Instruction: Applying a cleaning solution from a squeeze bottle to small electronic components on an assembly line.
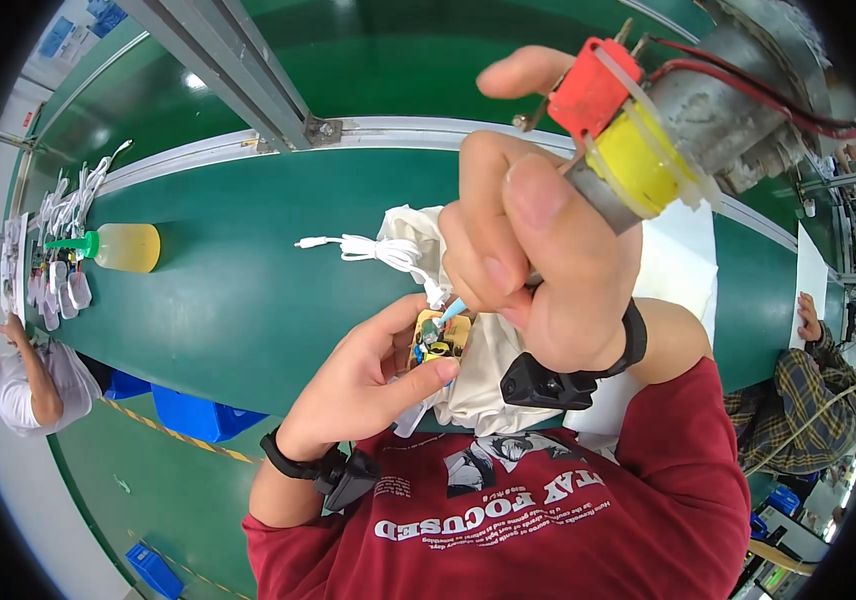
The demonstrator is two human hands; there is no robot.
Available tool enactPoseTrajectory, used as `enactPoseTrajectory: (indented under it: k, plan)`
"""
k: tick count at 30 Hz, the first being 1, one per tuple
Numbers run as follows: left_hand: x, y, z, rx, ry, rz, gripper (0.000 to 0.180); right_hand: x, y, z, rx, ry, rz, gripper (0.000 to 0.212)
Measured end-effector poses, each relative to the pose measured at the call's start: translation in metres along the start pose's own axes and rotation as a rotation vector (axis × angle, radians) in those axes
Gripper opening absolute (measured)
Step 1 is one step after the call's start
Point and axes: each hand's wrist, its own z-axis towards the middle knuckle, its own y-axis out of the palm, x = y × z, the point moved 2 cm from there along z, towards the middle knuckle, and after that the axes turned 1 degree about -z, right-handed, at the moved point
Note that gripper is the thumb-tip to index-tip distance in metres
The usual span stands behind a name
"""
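Note:
My left hand (373,375) holds a small tan circuit board (453,335) between thumb and fingers, with its green, yellow and black components facing up. A bundled white cable (383,252) lies just beyond the board. My right hand (558,250) is wrapped round a glue dispensing gun (723,110), a thick grey metal cylinder with yellow tape, red and black wires and a red switch (596,88) tied on. One finger extends beside the switch. Below this hand a pale-blue tapered nozzle (452,311) points down at the board's components; whether it touches them I cannot tell.
Cream cloth (493,375) lies under my hands on the green table (248,280). A bottle of yellow liquid (128,247) lies left, near white cables (73,205) and small clear housings (68,292). A metal post (228,70) rises behind. Other people sit left (48,385) and right (803,400).

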Motion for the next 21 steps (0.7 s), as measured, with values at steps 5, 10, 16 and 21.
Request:
enactPoseTrajectory:
  k: [5,10,16,21]
  plan:
    - [0.007,-0.001,0.001,0.033,0.04,-0.02,0.047,-0.01,-0.008,0.008,-0.057,-0.018,0.036,0.045]
    - [0.037,-0.016,0.021,0.067,0.105,0.127,0.049,-0.02,-0.012,0.007,-0.046,-0.006,0.122,0.044]
    - [0.08,-0.05,0.132,0.078,0.445,0.798,0.048,-0.017,-0.009,0.004,-0.051,-0.014,0.156,0.043]
    - [0.125,-0.062,0.214,0.427,0.801,1.054,0.048,-0.011,0.0,0.005,-0.039,-0.021,0.167,0.04]
